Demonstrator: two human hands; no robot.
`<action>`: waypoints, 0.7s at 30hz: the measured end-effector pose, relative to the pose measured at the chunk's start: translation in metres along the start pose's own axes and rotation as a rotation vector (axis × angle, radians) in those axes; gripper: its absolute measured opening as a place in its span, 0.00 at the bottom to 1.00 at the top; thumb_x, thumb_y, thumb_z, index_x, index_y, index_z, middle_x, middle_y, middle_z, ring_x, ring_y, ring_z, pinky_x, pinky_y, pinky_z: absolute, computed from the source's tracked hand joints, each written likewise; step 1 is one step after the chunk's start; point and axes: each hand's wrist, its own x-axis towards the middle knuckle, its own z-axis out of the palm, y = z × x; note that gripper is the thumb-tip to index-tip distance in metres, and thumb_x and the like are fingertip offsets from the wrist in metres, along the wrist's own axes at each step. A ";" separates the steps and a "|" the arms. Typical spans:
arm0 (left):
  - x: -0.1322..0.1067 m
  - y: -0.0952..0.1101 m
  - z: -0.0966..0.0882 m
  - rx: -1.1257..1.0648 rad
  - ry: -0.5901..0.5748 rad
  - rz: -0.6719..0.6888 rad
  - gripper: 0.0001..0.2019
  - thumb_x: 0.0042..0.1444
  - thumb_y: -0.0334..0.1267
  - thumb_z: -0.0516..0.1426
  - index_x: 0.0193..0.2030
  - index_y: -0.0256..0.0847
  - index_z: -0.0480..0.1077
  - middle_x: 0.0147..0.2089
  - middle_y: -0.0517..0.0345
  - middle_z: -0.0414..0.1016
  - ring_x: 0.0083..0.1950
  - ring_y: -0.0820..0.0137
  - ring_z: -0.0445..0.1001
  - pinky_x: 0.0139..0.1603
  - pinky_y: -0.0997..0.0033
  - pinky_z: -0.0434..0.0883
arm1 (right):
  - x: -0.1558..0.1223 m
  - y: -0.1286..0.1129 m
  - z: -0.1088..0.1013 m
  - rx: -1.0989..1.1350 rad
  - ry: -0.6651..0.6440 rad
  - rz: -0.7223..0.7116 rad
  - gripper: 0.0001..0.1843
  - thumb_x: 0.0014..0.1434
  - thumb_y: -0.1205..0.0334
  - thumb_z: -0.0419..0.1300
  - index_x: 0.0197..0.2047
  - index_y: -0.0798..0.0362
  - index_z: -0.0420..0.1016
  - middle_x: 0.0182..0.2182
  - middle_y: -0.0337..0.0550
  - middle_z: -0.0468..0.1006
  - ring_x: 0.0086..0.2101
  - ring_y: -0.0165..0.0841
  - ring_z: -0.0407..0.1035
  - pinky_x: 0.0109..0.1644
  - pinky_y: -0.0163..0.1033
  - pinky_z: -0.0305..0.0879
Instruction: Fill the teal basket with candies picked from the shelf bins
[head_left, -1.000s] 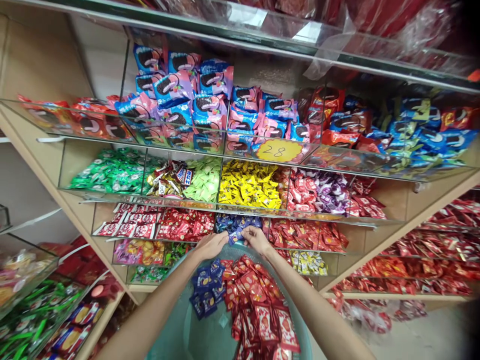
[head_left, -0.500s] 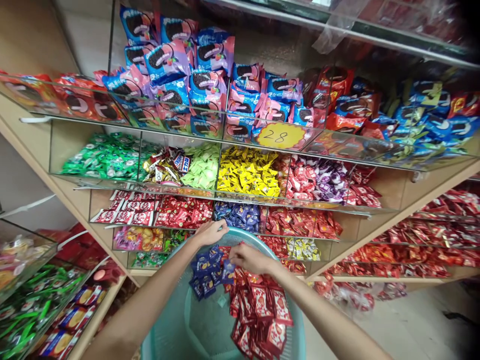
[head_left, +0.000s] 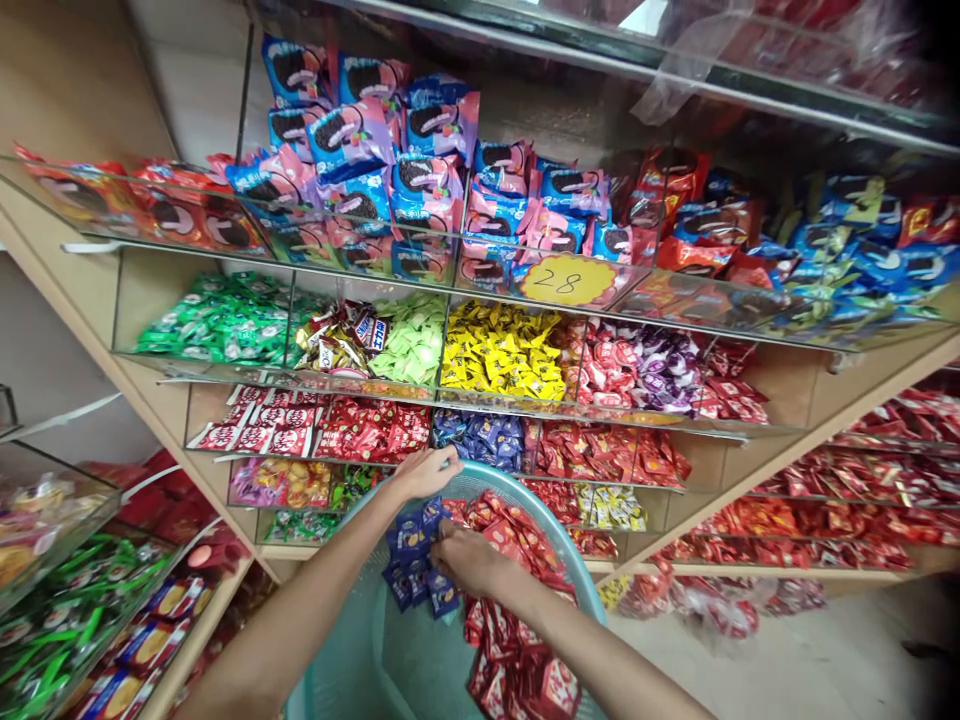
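A teal plastic basket (head_left: 405,665) fills the lower middle of the view. My left hand (head_left: 427,473) is closed over its far rim. Inside, my right hand (head_left: 471,557) has its fingers curled against small blue candy packets (head_left: 411,540); whatever is in the fingers is hidden. Red candy packets (head_left: 514,530) lie behind and beside this hand, and more dark red packets (head_left: 559,685) sit nearer me on the right side of the basket.
A glass-fronted shelf rises just beyond the basket, holding blue candies (head_left: 484,440), yellow candies (head_left: 504,350), green candies (head_left: 225,320) and wrapped cookies (head_left: 349,140). A yellow price tag (head_left: 568,279) reads 28. Another sweets bin (head_left: 60,610) stands left; bagged sweets (head_left: 712,605) lie low right.
My right hand has moved left and nearer me, from the red packets' edge onto the blue ones, uncovering red packets behind it. My left hand stays on the rim. The view has shifted slightly.
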 end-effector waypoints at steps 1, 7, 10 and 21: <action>0.000 0.000 0.000 -0.002 0.000 0.000 0.18 0.56 0.56 0.42 0.39 0.50 0.66 0.33 0.61 0.75 0.35 0.64 0.72 0.32 0.73 0.61 | -0.001 0.000 0.001 -0.014 -0.013 0.002 0.10 0.54 0.69 0.51 0.31 0.55 0.75 0.35 0.47 0.72 0.33 0.33 0.67 0.35 0.34 0.63; -0.002 0.000 -0.002 -0.015 0.007 0.005 0.18 0.56 0.55 0.42 0.38 0.50 0.66 0.32 0.62 0.74 0.35 0.66 0.72 0.31 0.74 0.60 | -0.001 -0.006 0.016 -0.078 0.042 0.090 0.12 0.54 0.73 0.50 0.33 0.56 0.75 0.38 0.51 0.72 0.38 0.37 0.67 0.37 0.38 0.64; -0.003 0.001 -0.003 -0.021 0.010 0.008 0.18 0.56 0.55 0.42 0.38 0.50 0.66 0.32 0.63 0.74 0.35 0.66 0.72 0.30 0.75 0.59 | -0.001 -0.012 0.023 -0.101 0.104 0.122 0.13 0.54 0.74 0.50 0.34 0.56 0.74 0.39 0.51 0.72 0.40 0.38 0.66 0.38 0.38 0.64; -0.004 0.003 -0.005 -0.050 0.034 0.019 0.18 0.57 0.55 0.41 0.37 0.50 0.66 0.32 0.63 0.74 0.34 0.67 0.72 0.31 0.75 0.60 | -0.017 0.057 -0.027 0.164 0.489 0.373 0.14 0.60 0.58 0.46 0.32 0.54 0.70 0.33 0.45 0.70 0.31 0.31 0.67 0.34 0.34 0.59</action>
